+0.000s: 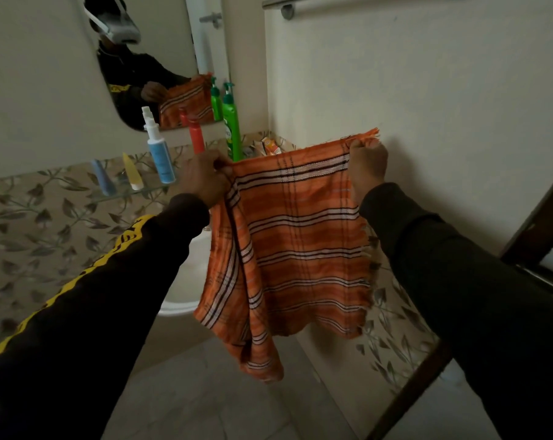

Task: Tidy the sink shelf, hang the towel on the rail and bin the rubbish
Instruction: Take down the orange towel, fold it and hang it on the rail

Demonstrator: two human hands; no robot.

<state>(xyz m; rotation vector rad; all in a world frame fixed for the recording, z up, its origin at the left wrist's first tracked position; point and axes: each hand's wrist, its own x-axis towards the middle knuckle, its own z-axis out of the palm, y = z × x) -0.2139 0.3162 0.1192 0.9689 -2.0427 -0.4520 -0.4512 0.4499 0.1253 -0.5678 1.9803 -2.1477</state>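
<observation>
An orange towel (297, 249) with white and dark stripes hangs spread in front of me. My left hand (205, 179) grips its upper left corner and my right hand (368, 165) grips its upper right corner, so the top edge is stretched between them. The metal towel rail (332, 0) is on the wall high above the towel. Behind the towel, the glass sink shelf (122, 193) carries a blue tube (102, 179), a yellow tube (133, 173), a white and blue spray bottle (159, 150), a red bottle (196, 134) and a green pump bottle (231, 128). Crumpled wrappers (270, 146) lie at the shelf's right corner.
A mirror (154, 58) above the shelf reflects a person holding the towel. The white basin (189, 274) is partly hidden below my left arm. A dark door frame (535, 217) stands at the right. The floor is grey tile, and the lower walls have leaf-patterned tiles.
</observation>
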